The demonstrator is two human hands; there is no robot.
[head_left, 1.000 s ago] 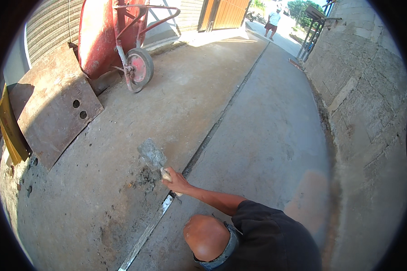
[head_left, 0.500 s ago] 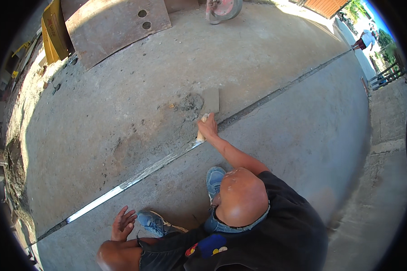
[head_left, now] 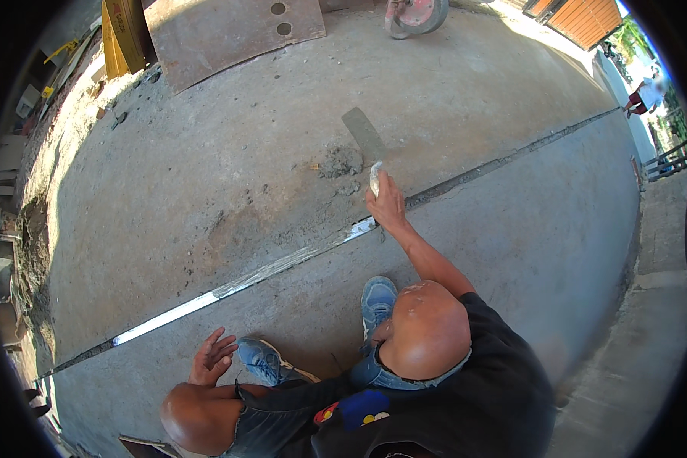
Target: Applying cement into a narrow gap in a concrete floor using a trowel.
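My right hand (head_left: 387, 200) is closed around the pale handle of a trowel (head_left: 365, 133). The trowel's flat grey rectangular blade points away from me, just beyond a small heap of wet mortar (head_left: 340, 161). Below that hand, a long pale metallic strip (head_left: 168, 317) lies along a straight groove in the concrete, its middle stretch smeared with grey mortar. My left hand (head_left: 212, 357) hangs free past my bent left knee, fingers apart and holding nothing, a short way from the strip.
The dark open groove (head_left: 511, 151) runs on to the upper right. A board with two holes (head_left: 237, 38), a yellow box (head_left: 124, 38) and a red wheel (head_left: 418, 15) stand at the far side. Another person (head_left: 647, 95) is at the far right.
My right hand has shifted away from the strip's end, leaving it in sight. The trowel blade has swung leftward, to the far side of the mortar heap. The whole view has shifted slightly.
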